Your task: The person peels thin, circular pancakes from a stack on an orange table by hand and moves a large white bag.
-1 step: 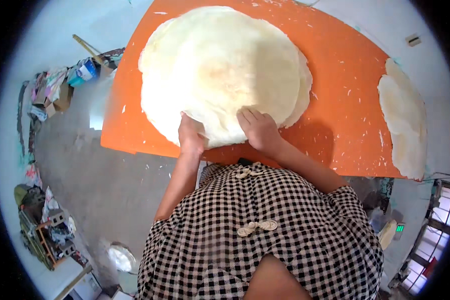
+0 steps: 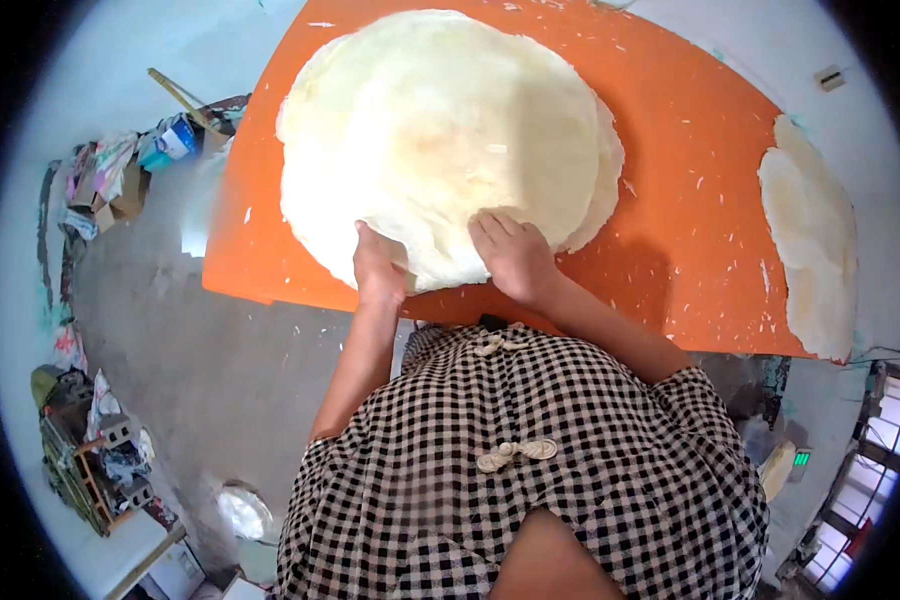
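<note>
Pale round sheets (image 2: 420, 95) lie layered on the orange table (image 2: 700, 220)

The pale round sheets cover the left and middle part of the orange table, a lower rim showing past the top one on their right side. Their closest rim comes up to the table's edge on the person's side.

At that table edge, the left hand (image 2: 380, 268) is at the rim, one digit, seemingly the thumb, pointing away from the person. Its other fingers are hidden, so I cannot tell how far it is closed or how firmly it has the rim. Farther right along the same edge, the right hand (image 2: 515, 260) lies over the sheets, fingers together and slightly bent, tips on the top surface. Its thumb is out of sight; whether it pinches anything, I cannot tell.

White flakes (image 2: 765, 276) dot the orange table, and another pale piece (image 2: 812, 250) lies at its right end, well apart from the sheets. The person's checked garment (image 2: 610, 450) is just before the table's near edge. Left of the table are a cardboard box (image 2: 130, 195) and a blue-and-white package (image 2: 175, 143).
</note>
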Demonstrator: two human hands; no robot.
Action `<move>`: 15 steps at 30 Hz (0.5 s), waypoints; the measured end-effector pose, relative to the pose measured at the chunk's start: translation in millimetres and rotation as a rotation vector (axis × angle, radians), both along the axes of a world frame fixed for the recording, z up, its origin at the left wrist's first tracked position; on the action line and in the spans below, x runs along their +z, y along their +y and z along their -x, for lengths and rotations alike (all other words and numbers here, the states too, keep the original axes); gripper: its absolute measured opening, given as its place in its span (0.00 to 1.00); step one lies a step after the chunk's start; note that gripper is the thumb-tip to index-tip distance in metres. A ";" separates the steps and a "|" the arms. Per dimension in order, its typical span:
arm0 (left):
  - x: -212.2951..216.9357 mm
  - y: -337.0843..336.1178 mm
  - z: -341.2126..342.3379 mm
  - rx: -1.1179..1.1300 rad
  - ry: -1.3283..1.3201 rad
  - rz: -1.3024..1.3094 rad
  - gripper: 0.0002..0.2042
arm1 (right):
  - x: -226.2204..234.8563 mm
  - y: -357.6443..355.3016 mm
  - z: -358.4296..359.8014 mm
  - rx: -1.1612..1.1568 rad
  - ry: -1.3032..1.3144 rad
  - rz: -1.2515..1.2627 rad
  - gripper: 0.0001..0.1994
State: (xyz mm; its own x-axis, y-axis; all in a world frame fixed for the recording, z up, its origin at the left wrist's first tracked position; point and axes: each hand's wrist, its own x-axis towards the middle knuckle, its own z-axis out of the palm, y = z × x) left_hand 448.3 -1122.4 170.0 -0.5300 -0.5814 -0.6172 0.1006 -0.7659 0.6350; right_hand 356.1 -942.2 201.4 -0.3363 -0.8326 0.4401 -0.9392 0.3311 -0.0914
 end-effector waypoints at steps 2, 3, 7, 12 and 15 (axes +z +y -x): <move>5.8 -3.0 0.2 0.039 0.008 0.043 0.24 | 0.7 -5.9 -5.9 -0.010 -0.101 -0.152 0.21; 11.3 0.0 2.5 0.057 0.059 0.022 0.26 | -1.3 -4.7 -7.9 -0.008 -0.111 -0.134 0.20; 18.9 5.3 7.6 -0.011 -0.012 0.064 0.24 | -6.8 8.9 -4.7 0.046 -0.148 -0.173 0.19; 0.2 -0.7 11.3 0.036 -0.083 0.127 0.18 | -19.9 12.4 -7.9 0.136 -0.206 -0.067 0.22; 6.2 2.2 15.1 0.061 -0.120 0.088 0.16 | -0.5 23.1 -10.2 0.110 -0.288 -0.024 0.27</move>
